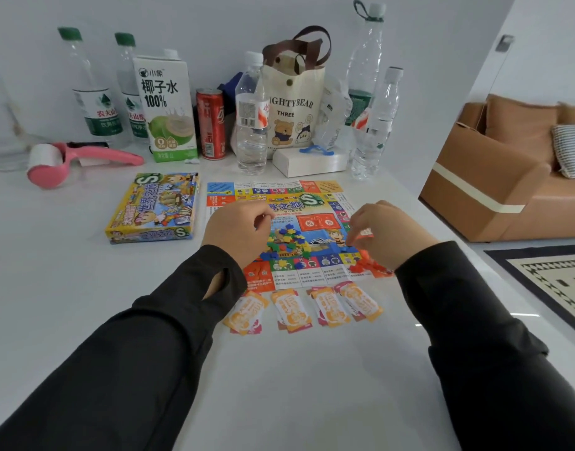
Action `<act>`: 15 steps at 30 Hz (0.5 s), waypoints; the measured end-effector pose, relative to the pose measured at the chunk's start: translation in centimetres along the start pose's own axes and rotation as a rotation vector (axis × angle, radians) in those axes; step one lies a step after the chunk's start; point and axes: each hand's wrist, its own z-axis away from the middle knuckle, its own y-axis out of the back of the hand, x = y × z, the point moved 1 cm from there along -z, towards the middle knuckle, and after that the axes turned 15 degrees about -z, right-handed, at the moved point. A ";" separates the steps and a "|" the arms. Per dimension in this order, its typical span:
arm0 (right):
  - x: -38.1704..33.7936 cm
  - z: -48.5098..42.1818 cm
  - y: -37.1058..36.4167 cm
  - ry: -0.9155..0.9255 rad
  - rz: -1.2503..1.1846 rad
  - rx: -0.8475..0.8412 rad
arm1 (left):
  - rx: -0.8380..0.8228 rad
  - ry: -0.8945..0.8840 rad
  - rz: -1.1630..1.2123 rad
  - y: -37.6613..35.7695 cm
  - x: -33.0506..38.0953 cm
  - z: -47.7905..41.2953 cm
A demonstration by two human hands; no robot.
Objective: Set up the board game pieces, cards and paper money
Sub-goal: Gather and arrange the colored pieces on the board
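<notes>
A colourful paper game board [289,203] lies on the white table [84,271]. At its centre sits a heap of small blue, yellow and green plastic pieces [287,240], with the left hand [237,229] curled just over it. The right hand [387,232] pinches a small red item [364,234] above the red plastic pieces [365,263] at the board's five o'clock corner. Four orange-and-white paper money stacks [299,309] lie at six o'clock and a yellow cardboard game box [154,206] at nine.

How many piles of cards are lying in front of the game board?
4, in a row along the board's near edge: left pile, second pile, third pile, right pile, touching the third.
</notes>
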 end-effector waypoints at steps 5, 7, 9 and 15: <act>-4.4 -2.0 -2.5 0.154 -0.077 -0.082 | -0.081 0.222 0.051 -0.3 -1.0 0.2; -5.5 -3.1 -3.7 0.172 -0.031 -0.137 | -0.092 0.247 0.045 -0.3 -1.2 0.1; -6.0 -4.0 -4.6 0.164 0.038 -0.166 | -0.107 0.238 0.023 -0.3 -1.1 0.1; -6.8 -5.4 -4.4 0.123 0.128 -0.244 | -0.137 0.219 -0.028 -0.2 -1.0 0.0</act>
